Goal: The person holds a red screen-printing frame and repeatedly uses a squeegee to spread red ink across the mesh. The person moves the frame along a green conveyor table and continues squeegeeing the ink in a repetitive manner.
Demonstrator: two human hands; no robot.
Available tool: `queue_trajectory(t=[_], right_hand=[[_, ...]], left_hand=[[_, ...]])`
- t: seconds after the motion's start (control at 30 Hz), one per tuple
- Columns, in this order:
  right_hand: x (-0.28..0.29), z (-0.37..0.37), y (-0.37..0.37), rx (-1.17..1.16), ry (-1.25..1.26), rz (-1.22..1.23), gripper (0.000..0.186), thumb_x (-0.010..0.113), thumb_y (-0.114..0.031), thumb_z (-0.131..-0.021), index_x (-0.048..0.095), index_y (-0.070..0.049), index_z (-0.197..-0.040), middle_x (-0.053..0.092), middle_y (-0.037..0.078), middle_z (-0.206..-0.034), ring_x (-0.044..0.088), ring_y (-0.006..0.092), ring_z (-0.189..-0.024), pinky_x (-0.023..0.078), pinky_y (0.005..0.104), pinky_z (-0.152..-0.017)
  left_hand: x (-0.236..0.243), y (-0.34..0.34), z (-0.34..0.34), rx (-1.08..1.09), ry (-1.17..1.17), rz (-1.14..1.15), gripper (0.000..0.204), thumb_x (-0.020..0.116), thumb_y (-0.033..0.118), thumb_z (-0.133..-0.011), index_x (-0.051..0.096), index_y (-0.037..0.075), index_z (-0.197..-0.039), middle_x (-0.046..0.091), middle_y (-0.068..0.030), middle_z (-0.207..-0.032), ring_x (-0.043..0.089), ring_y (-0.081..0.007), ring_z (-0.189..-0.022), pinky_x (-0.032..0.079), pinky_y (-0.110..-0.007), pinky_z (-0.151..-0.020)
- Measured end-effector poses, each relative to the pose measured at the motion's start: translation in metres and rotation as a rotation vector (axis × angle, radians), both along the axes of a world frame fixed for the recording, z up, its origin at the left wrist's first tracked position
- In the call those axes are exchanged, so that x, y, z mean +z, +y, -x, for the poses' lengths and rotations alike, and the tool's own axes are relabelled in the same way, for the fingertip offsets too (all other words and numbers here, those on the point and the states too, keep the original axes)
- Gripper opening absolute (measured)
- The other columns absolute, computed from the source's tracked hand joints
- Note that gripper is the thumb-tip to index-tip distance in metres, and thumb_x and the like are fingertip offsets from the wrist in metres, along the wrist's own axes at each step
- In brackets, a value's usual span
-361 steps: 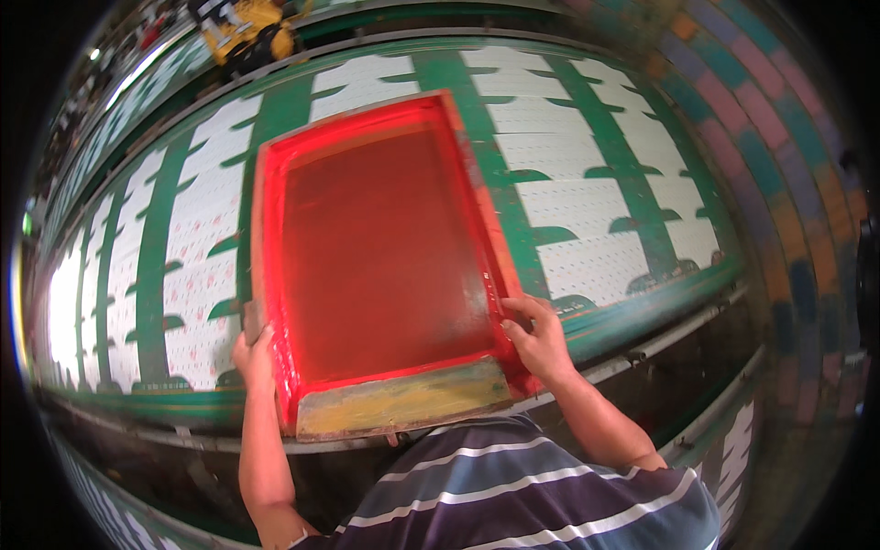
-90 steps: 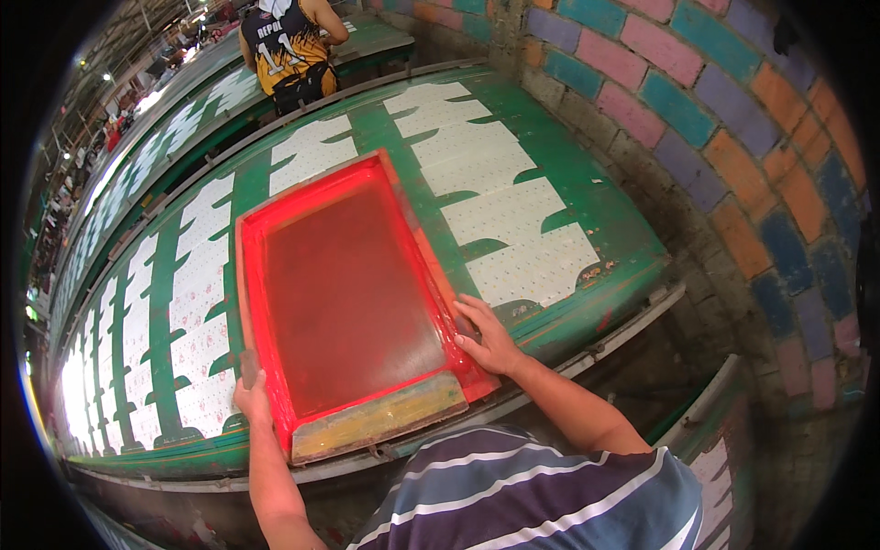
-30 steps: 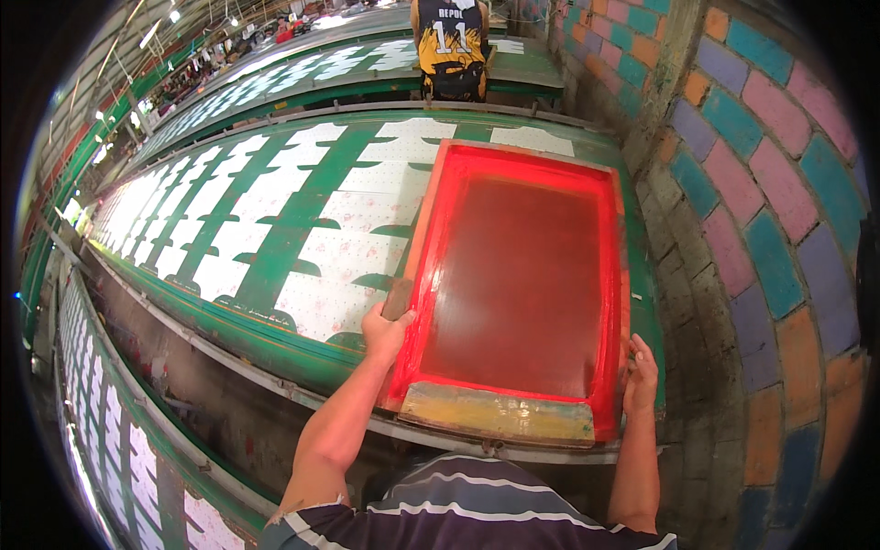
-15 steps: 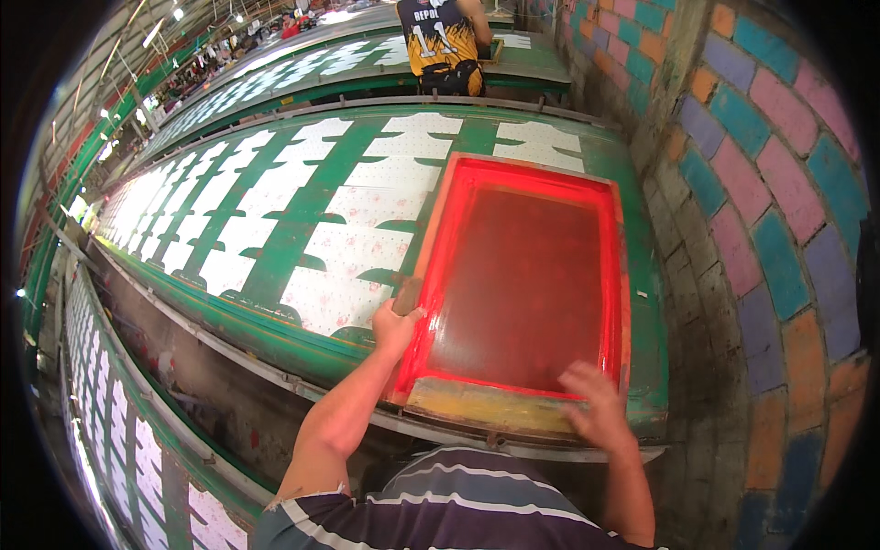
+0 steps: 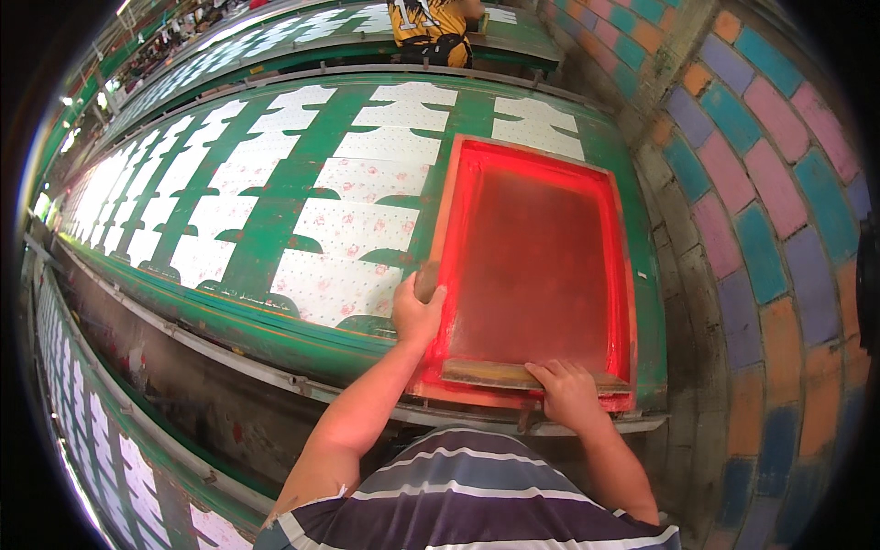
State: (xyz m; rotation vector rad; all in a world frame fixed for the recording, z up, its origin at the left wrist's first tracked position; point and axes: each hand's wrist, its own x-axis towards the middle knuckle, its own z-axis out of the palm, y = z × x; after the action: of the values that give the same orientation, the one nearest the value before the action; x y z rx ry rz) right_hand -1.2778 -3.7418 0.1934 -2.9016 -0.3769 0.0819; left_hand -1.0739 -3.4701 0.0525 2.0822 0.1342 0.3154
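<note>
A screen-printing frame (image 5: 442,240) with bright red ink along its inner borders lies on the green table, and its dark reddish mesh (image 5: 532,266) fills the middle. My left hand (image 5: 419,310) is closed round a wooden block handle (image 5: 427,280) on the frame's left side. At the near end, a long wooden squeegee (image 5: 490,373) lies crosswise inside the frame. My right hand (image 5: 566,392) grips it right of its middle, fingers over the top edge. The squeegee's blade is hidden from view.
White cut fabric pieces (image 5: 353,220), some with pink floral print, lie in rows on the green table (image 5: 261,266). A metal rail (image 5: 275,376) runs along its near edge. A painted block wall (image 5: 770,202) stands at the right. Beyond the table, a person (image 5: 431,32) stands at another table.
My right hand, open and blurred above the near right corner before, is now down on the squeegee. The squeegee sits inside the frame's near end. My left hand keeps its hold; the view has shifted slightly.
</note>
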Motion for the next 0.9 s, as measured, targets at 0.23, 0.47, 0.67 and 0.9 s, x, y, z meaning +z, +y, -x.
queue_trajectory(t=[0.23, 0.47, 0.67, 0.9], right_hand=[[0.024, -0.018, 0.001, -0.079, 0.205, 0.002, 0.043, 0.082, -0.016, -0.084, 0.079, -0.013, -0.127, 0.081, 0.015, -0.117, 0.077, 0.0387, -0.109, 0.061, 0.0535, -0.092], [-0.002, 0.015, 0.018, -0.149, 0.121, -0.018, 0.049, 0.077, -0.004, -0.081, 0.079, -0.013, -0.129, 0.081, 0.013, -0.122, 0.076, 0.0363, -0.116, 0.059, 0.0507, -0.098], [-0.028, 0.026, 0.028, -0.143, -0.108, -0.006, 0.059, 0.075, -0.001, -0.078, 0.076, -0.014, -0.135, 0.078, 0.011, -0.13, 0.074, 0.0341, -0.119, 0.057, 0.0515, -0.101], [-0.047, -0.075, -0.01, -0.085, -0.186, 0.007, 0.055, 0.075, -0.001, -0.078, 0.075, -0.012, -0.131, 0.077, 0.013, -0.124, 0.073, 0.0369, -0.115, 0.056, 0.0517, -0.099]], left_hand=[[-0.005, 0.002, 0.0, -0.083, -0.126, 0.083, 0.065, 0.07, 0.038, -0.107, 0.054, -0.005, -0.152, 0.06, -0.0268, -0.146, 0.057, -0.0447, -0.137, 0.045, -0.052, -0.119], [-0.014, 0.003, -0.002, -0.135, -0.125, 0.28, 0.056, 0.058, 0.035, -0.115, 0.054, -0.007, -0.152, 0.059, -0.0277, -0.15, 0.056, -0.0436, -0.141, 0.042, -0.051, -0.122], [-0.006, 0.008, 0.0, -0.167, -0.03, 0.29, 0.056, 0.05, 0.033, -0.118, 0.054, -0.007, -0.155, 0.055, -0.0279, -0.157, 0.052, -0.042, -0.148, 0.038, -0.049, -0.126], [0.01, 0.007, 0.005, -0.161, 0.021, 0.342, 0.054, 0.046, 0.029, -0.119, 0.049, -0.007, -0.159, 0.051, -0.0255, -0.161, 0.05, -0.0389, -0.15, 0.038, -0.047, -0.128]])
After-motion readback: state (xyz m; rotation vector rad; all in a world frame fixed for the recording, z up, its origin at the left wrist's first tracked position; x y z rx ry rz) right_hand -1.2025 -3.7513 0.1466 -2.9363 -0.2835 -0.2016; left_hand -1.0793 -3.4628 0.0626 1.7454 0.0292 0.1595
